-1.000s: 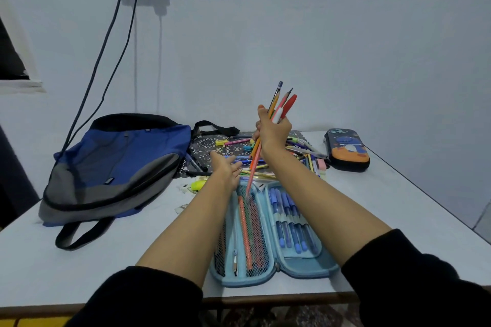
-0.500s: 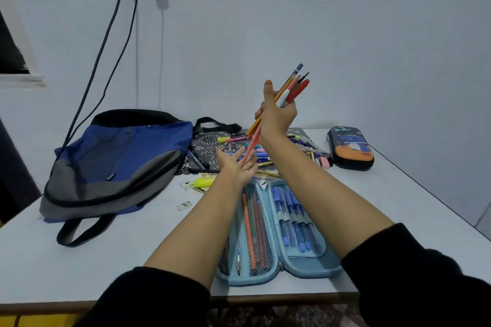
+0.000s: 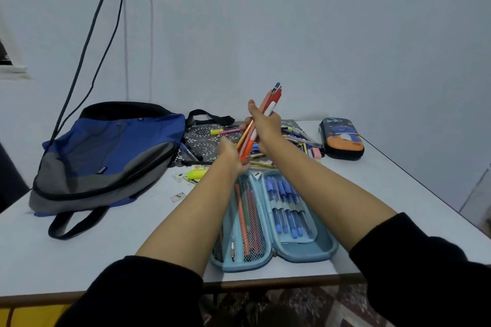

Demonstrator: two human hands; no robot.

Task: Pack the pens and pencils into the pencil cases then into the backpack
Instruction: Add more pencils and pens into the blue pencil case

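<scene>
Sticking up out of the right hand [image 3: 265, 127], a bunch of pens and pencils [image 3: 270, 105] is held tight, with the fingers curled round its middle and the thumb laid up along it; the bunch is tilted, with its tips up and to the right, and it is kept in the air over the far end of the blue pencil case [image 3: 305, 253]; the low ends of the bunch are met by the left hand [image 3: 232, 156], which is seen from the back; its fingers are mostly hidden, so it cannot be told how far open it is or whether the bunch is gripped by it too.

The blue pencil case is laid open and flat at the near edge of the table [image 3: 106, 252]; a few pencils [image 3: 243, 220] are tucked in the net pocket on its left half; a row of blue pens [image 3: 285, 207] is held in the loops on its right half; more loose pens [image 3: 297, 138] are heaped behind the hands, on and beside a spotty dark pouch [image 3: 204, 135]; a dark pencil case [image 3: 342, 141] with an orange picture is set to the right of the heap; the blue and grey backpack [image 3: 106, 156] is laid flat at the left of the table.
</scene>
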